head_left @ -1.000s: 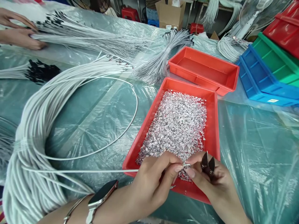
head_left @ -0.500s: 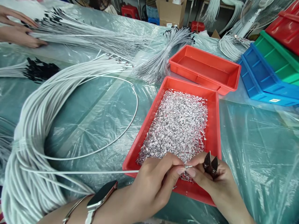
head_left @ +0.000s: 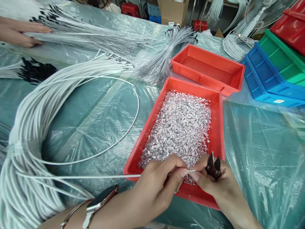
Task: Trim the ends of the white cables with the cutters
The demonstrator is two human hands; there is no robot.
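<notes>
My left hand [head_left: 158,186] pinches a white cable [head_left: 105,176] close to its end, over the near part of a red tray [head_left: 221,127] holding a heap of small silvery scraps [head_left: 178,124]. Thumb and forefinger of my right hand [head_left: 214,184] press at the cable's tip, touching my left fingertips. Dark wire cutters [head_left: 213,167] are tucked in my right hand, their jaws apart and pointing up; the handles are hidden in the palm. From my left hand the cable runs left to a thick coiled bundle of white cables [head_left: 26,133].
A second red tray [head_left: 207,66] stands behind the first. Blue [head_left: 269,86], green and red bins are at the right. Thin grey wire bundles [head_left: 164,57] lie at the back. Another person's hands [head_left: 21,33] touch wires at the far left. Clear plastic covers the green table.
The other person's hands at the far left have shifted on the wires. My hands keep nearly the same pinch at the cable end. The view has moved slightly.
</notes>
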